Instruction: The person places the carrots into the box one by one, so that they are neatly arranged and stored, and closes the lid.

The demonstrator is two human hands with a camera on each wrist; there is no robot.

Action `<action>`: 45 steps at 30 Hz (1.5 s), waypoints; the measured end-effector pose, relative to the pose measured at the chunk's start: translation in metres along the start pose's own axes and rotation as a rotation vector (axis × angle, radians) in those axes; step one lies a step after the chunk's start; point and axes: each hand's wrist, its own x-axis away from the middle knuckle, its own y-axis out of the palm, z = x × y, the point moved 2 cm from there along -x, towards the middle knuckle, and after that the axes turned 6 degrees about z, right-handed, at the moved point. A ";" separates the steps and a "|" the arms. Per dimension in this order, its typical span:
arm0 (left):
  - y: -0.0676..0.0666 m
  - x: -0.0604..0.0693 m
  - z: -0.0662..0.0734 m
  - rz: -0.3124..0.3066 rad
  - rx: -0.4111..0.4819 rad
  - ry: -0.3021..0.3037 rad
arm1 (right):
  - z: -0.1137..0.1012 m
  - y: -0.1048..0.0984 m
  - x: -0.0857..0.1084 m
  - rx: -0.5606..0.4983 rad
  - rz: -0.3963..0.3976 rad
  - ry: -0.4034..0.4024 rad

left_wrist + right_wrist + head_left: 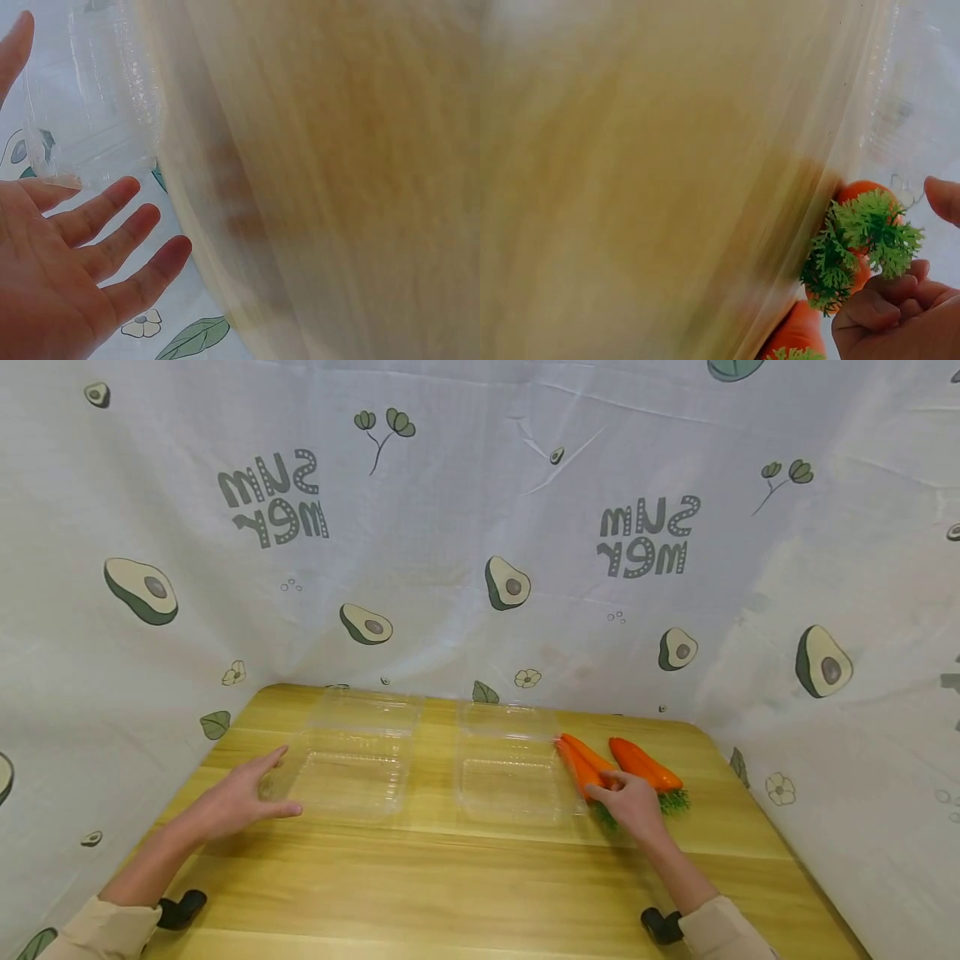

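Observation:
My left hand [232, 802] hovers with spread fingers at the left side of a clear plastic clamshell box [350, 785] with its lid raised. The left wrist view shows that palm [52, 277] holding nothing, with a clear box [97, 90] beyond the fingers. At the right, my right hand [633, 802] is over the leafy ends of two orange carrots [577, 764] lying together. In the right wrist view its fingers [877, 311] are bent beside the green leaves [877, 229], and the thumb stands apart from them.
A second open clear box [510, 789] stands between the left box and the carrots. Another orange carrot [643, 764] with green leaves lies to the right of the pair. Behind the wooden table [420, 885] hangs a white curtain [450, 527] printed with avocados.

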 end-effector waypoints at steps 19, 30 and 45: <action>-0.002 0.002 0.000 0.005 -0.031 -0.016 | 0.007 0.001 -0.013 0.151 0.015 0.034; -0.002 0.003 0.001 0.000 -0.030 -0.026 | 0.008 0.001 -0.012 0.144 0.000 0.029; -0.001 0.003 0.001 0.016 -0.071 -0.047 | 0.008 -0.002 -0.008 0.136 -0.047 0.061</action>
